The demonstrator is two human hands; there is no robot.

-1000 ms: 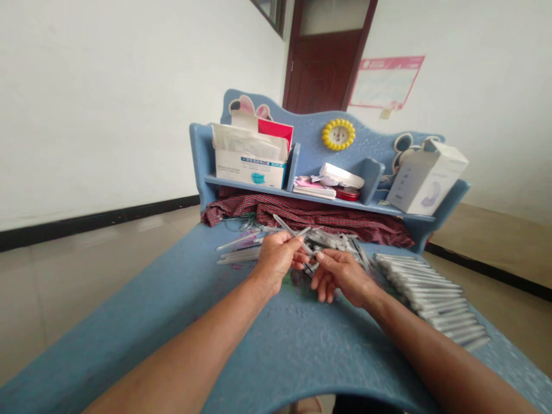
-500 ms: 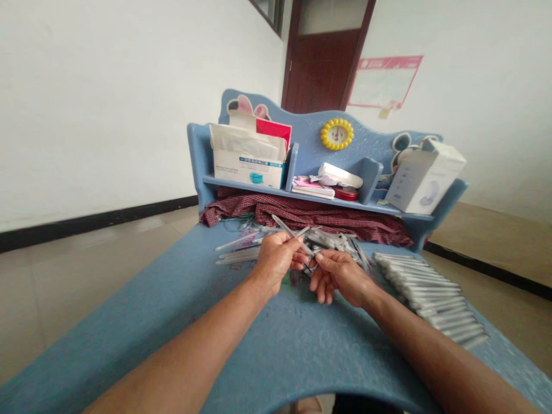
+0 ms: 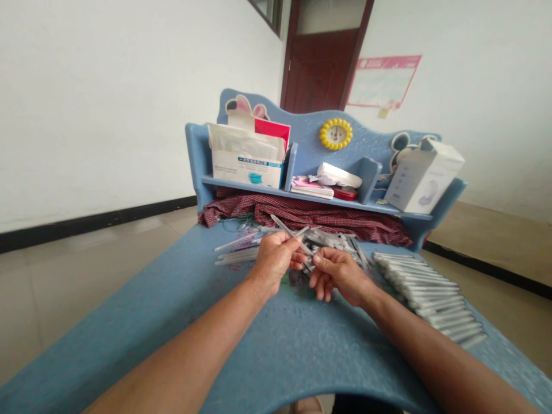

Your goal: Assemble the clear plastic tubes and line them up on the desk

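My left hand [image 3: 275,260] is closed over the middle of the blue table, pinching a slim translucent tube [image 3: 280,224] that looks like a pen barrel. The tube slants from upper left to lower right, and a shorter pale stick [image 3: 303,231] crosses it at my left fingertips. My right hand [image 3: 340,275] pinches with thumb and forefinger at the tube's lower right end, its other fingers curled beneath. What lies right between those fingertips is too small to make out. Behind both hands spreads a loose pile of clear and dark slim parts [image 3: 330,237].
Several loose translucent tubes [image 3: 237,256] lie left of my hands. A row of tubes with dark cores [image 3: 431,296] is stacked at the right. Behind stand a checked cloth [image 3: 310,215] and a blue shelf [image 3: 259,188] with a mask box [image 3: 245,167] and a white box [image 3: 425,178].
Both hands keep almost the same pose on the tube. My right hand has shifted very slightly to the left and up; the whole view has moved a touch.
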